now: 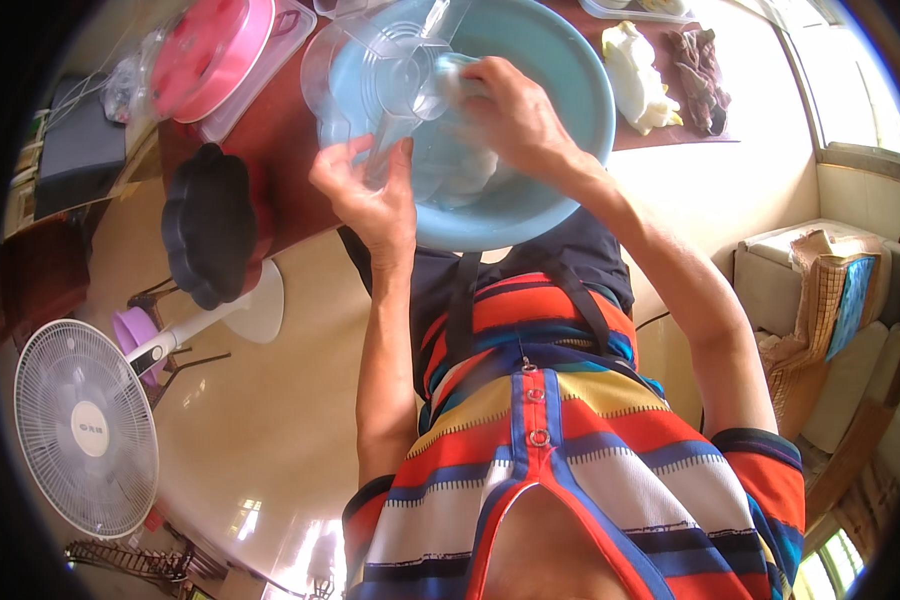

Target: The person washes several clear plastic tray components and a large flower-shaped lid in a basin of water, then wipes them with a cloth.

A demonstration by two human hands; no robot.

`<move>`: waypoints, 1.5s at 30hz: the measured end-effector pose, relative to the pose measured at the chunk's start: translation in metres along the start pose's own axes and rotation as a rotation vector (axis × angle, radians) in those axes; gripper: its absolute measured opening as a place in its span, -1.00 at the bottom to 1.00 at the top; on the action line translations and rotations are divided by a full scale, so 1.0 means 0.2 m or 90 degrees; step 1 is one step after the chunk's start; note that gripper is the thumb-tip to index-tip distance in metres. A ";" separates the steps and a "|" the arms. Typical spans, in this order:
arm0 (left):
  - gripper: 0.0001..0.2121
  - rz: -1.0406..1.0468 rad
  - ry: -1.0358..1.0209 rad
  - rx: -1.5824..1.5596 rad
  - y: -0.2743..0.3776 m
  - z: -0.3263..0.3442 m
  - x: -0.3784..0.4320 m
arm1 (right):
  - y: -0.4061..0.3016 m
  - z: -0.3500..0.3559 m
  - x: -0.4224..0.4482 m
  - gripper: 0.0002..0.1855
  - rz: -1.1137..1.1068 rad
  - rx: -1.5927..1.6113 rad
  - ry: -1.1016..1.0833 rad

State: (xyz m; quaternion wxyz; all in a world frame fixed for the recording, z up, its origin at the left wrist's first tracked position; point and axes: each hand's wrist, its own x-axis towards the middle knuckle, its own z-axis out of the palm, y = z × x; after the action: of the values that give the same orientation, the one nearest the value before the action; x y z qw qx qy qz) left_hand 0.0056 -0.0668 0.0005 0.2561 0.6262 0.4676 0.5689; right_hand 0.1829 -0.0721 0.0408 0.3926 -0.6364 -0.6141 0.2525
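Observation:
My left hand (375,191) grips the lower edge of a clear plastic divided tray (409,75) with a round centre section. The tray is tilted over a large light-blue plastic basin (589,112) at the table's near edge. In my right hand (514,112) is a pale blue-and-white cloth or sponge (457,71), blurred, against the right side of the tray's centre. Something whitish and blurred lies lower in the basin, below my right hand; its kind cannot be told.
On the reddish-brown table (292,120) are a pink lidded container (214,60), a dark scalloped tray (210,225) at its left edge, a pale cloth (637,79) and a brown cloth (699,79). A white standing fan (88,427) is at lower left, a cushioned wooden seat (817,300) at right.

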 end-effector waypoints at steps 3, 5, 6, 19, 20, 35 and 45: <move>-0.46 -0.014 -0.013 -0.021 0.00 0.01 0.01 | 0.08 0.07 0.11 -0.62 -0.334 -0.263 0.088; -0.43 -0.082 -0.031 -0.068 0.06 0.03 0.00 | 0.14 0.09 0.16 -0.59 -0.347 -0.475 0.070; -0.44 -0.100 -0.034 -0.066 0.09 0.04 0.00 | 0.15 0.09 0.17 -0.56 -0.376 -0.550 0.096; -0.42 -0.060 -0.022 0.046 0.00 0.00 0.01 | -0.03 0.11 0.23 -0.69 0.033 -0.037 -0.279; -0.42 -0.059 -0.024 0.053 0.00 0.00 0.01 | -0.04 0.11 0.22 -0.65 0.187 0.159 -0.231; -0.44 -0.078 -0.013 0.005 0.01 0.03 0.00 | 0.07 0.13 0.16 -0.72 -0.059 -0.148 -0.227; -0.48 -0.049 -0.001 -0.036 0.03 0.03 0.00 | 0.26 -0.13 0.04 -0.58 0.090 -0.163 -0.305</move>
State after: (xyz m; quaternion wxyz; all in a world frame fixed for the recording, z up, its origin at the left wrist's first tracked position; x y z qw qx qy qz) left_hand 0.0123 -0.0680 0.0042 0.2955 0.6008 0.4747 0.5713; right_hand 0.2350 -0.0654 0.0138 0.1343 -0.6441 -0.6705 0.3429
